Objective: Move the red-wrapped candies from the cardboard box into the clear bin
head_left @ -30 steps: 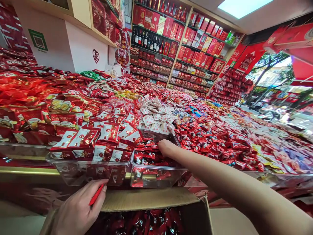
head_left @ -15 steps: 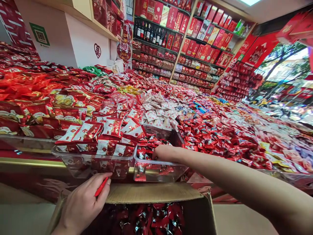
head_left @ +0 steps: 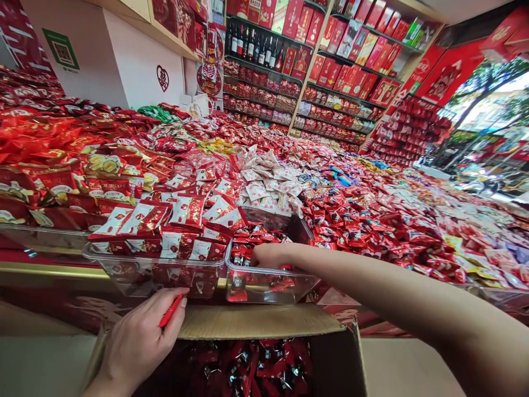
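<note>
My left hand (head_left: 142,336) is closed over the near flap of the cardboard box (head_left: 264,321), with a slim red object (head_left: 170,312) pinched between thumb and forefinger; its exact kind is not clear. My right hand (head_left: 266,257) reaches down into a clear plastic bin (head_left: 260,295), its fingers hidden among small red-and-black wrapped candies (head_left: 238,259). More dark red wrapped candies (head_left: 264,366) lie inside the cardboard box below. Just left of my right hand stands a second clear bin (head_left: 152,270), heaped with red-and-white snack packets (head_left: 188,212).
Heaps of wrapped sweets spread across the counter, including durian packets (head_left: 109,190) at left and white packets (head_left: 268,184) behind the bins. Shelves with bottles (head_left: 252,47) and red gift boxes (head_left: 330,77) stand at the back.
My right hand has shifted slightly left within the bin. The camera view has moved a little; my left hand keeps its hold on the slim red object.
</note>
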Available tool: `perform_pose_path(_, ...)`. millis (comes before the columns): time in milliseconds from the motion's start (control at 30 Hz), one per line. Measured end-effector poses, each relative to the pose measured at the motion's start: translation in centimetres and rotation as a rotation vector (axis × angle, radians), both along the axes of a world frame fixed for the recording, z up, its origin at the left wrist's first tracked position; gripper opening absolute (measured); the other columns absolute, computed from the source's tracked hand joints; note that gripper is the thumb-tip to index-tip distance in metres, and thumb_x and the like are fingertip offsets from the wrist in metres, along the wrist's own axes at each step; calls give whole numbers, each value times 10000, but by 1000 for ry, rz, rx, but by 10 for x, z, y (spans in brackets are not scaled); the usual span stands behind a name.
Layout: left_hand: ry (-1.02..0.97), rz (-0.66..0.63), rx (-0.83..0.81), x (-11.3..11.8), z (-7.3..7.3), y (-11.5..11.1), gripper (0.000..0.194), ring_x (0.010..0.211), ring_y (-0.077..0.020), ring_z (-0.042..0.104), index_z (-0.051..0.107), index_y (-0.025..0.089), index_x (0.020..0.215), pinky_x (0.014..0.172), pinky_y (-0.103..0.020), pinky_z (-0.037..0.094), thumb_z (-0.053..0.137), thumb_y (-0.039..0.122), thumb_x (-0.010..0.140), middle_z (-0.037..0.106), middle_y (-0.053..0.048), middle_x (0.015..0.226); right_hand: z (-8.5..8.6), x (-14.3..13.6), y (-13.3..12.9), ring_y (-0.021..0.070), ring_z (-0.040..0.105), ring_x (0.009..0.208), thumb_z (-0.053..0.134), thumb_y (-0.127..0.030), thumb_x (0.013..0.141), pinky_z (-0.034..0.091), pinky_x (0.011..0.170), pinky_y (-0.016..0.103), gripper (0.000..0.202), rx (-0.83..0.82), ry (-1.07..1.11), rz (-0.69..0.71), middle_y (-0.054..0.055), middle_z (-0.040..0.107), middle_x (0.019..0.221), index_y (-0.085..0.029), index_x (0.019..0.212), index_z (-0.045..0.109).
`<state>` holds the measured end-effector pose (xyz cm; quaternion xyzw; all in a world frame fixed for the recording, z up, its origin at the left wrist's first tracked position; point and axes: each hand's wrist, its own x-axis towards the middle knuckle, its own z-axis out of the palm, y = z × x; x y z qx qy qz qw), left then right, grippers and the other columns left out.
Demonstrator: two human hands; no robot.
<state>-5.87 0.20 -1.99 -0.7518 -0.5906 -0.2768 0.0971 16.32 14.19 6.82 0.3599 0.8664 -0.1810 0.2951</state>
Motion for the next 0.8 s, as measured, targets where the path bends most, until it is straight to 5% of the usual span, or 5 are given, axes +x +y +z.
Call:
perform_pose_path(467,-23,16,1,1,-1,0,227,780,-207,668,577,196,950,692,-284,472,415,299,829,706,-37,883,-4,4,5,179,599,756,501,-234,719,393,592,225,285,174,129,72,77,677,899,-157,942,661)
perform_pose_path(800,-19,27,-41,3,3,0,213,803,-213,664,551,209,960,700,-284,469,407,307,836,702,-52,906,4,-8,-1,177,613,719,568,-336,734,419,566,221,368,-81,109,-5,91,682,846,-103,1013,622)
